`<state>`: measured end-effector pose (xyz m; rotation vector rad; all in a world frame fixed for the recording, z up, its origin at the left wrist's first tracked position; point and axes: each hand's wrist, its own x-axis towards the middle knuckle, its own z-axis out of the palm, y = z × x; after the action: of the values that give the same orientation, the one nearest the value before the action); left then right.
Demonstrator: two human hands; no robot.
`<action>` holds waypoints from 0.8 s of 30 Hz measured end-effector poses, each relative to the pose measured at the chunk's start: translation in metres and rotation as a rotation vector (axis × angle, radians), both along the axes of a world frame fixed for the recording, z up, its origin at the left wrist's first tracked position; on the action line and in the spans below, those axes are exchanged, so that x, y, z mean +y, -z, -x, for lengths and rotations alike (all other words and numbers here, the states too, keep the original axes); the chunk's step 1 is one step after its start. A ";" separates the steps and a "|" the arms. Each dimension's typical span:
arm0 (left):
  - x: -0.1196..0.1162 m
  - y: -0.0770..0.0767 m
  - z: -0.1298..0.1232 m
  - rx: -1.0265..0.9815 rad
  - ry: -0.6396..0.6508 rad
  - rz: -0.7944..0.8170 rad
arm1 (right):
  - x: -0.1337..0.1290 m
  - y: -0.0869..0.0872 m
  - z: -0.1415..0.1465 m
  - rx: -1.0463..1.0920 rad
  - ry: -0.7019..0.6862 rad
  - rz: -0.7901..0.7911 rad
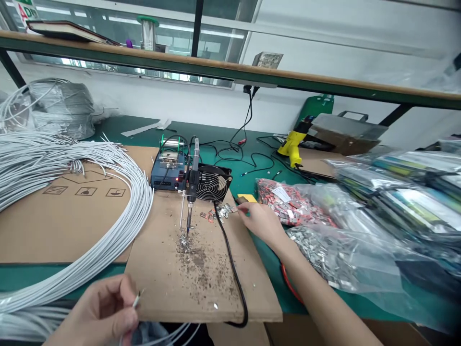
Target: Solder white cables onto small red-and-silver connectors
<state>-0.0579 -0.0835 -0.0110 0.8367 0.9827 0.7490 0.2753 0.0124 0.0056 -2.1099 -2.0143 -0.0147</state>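
Observation:
At the lower left, my left hand (104, 312) pinches a white cable (136, 302) close to its end, where thin stripped wires stick out. My right hand (261, 222) reaches across the cardboard's right edge, thumb and forefinger closed on a small metal connector (233, 209) at the edge of a loose pile of metal connectors (224, 211). Left of that pile a soldering iron (193, 178) is fixed upright in a stand, tip down over a mound of solder bits (185, 242). Behind it sits the blue soldering station (165, 175) with a red light on.
A black fan (212, 185) stands behind the connectors; a black cord (230, 264) crosses the cardboard sheet (154, 278). Bundled white cables (140, 192) curve along the left. Bags of red parts (284, 202) and metal parts (327, 254) lie right, below a yellow heat gun (293, 144). A shelf (216, 65) spans overhead.

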 end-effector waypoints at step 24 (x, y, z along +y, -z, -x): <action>0.089 -0.009 -0.047 0.314 0.518 -0.107 | 0.025 0.009 -0.010 0.031 -0.171 0.041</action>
<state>-0.0111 0.0060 -0.0015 1.2665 0.9468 0.2273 0.2851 0.0378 -0.0032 -1.9412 -2.1866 0.0869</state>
